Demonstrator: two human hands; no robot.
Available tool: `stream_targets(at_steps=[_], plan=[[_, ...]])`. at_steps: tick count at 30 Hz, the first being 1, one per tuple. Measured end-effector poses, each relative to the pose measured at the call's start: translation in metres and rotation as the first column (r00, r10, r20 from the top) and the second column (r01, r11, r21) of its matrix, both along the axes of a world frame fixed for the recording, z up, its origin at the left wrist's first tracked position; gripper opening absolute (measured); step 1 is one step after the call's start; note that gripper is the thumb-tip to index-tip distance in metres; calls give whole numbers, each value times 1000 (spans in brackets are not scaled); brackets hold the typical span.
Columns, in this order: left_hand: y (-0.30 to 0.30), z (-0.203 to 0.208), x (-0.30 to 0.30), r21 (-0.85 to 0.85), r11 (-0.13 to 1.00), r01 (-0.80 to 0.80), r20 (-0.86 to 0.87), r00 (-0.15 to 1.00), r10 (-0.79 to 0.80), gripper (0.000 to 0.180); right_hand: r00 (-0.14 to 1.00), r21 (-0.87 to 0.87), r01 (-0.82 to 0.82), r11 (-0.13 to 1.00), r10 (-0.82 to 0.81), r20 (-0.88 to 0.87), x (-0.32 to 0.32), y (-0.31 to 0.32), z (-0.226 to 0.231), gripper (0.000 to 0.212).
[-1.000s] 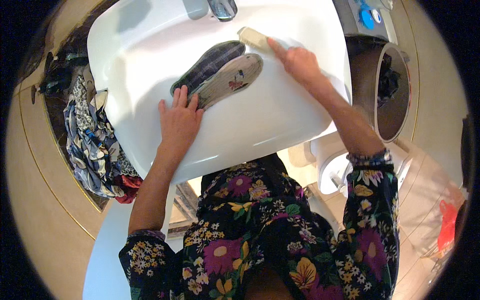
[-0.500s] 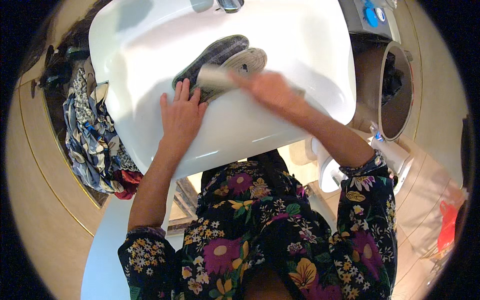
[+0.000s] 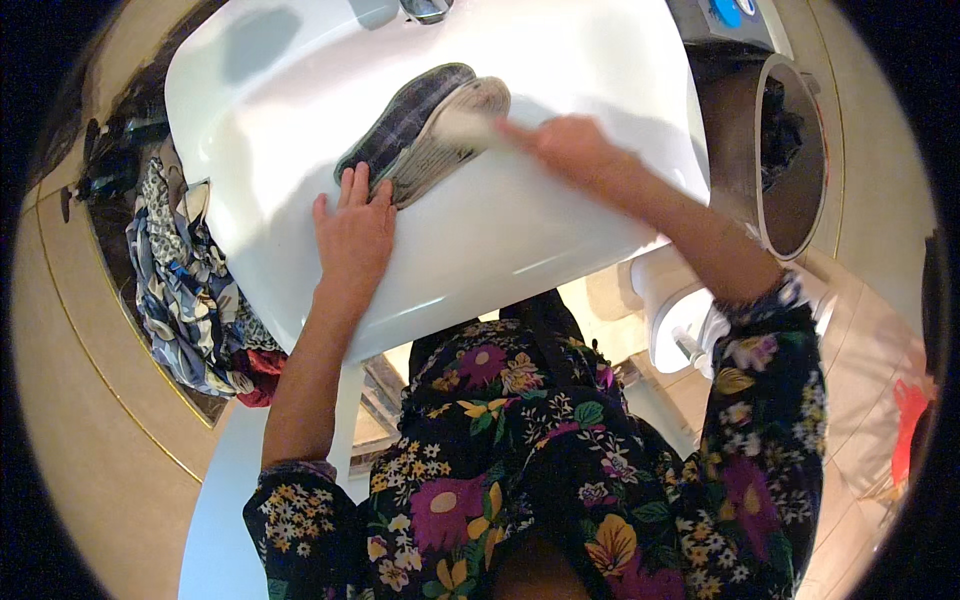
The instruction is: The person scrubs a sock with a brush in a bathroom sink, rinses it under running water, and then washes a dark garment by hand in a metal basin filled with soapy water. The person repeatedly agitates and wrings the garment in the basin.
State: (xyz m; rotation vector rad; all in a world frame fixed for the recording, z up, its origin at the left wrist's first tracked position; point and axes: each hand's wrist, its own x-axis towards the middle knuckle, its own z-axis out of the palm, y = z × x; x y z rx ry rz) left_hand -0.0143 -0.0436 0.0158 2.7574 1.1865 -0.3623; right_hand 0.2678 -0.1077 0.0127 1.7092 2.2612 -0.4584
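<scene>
Head: two insoles (image 3: 408,118), one brush (image 3: 466,129)

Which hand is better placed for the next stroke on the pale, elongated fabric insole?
Probably the right hand: it grips the pale, blocky brush over the pale insole. The left hand seems busy steadying it and the dark, checked fabric insole.

Passage is free between the insoles (image 3: 412,118) and near sink rim (image 3: 490,290), flanked by left fingers (image 3: 361,183) and right forearm (image 3: 690,230).
</scene>
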Motion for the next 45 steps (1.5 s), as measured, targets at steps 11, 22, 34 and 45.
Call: stream_targets(at_steps=[11, 22, 34, 45], plan=[[1, -1, 0, -4, 1000, -1, -21, 1000, 1, 28, 999, -50, -1, 999, -1, -41, -12, -5, 6, 57], [2, 0, -4, -32, 999, -28, 41, 999, 29, 28, 991, -3, -9, 1000, 9, -133, -31, -5, 13, 50], [3, 2, -4, -35, 999, -27, 48, 998, 29, 26, 993, 7, -42, 999, 42, -112, -25, -8, 2, 46], [0, 6, -9, -66, 997, -33, 78, 996, 39, 26, 962, 60, 186, 981, -169, -215, -28, 28, 9, 42]])
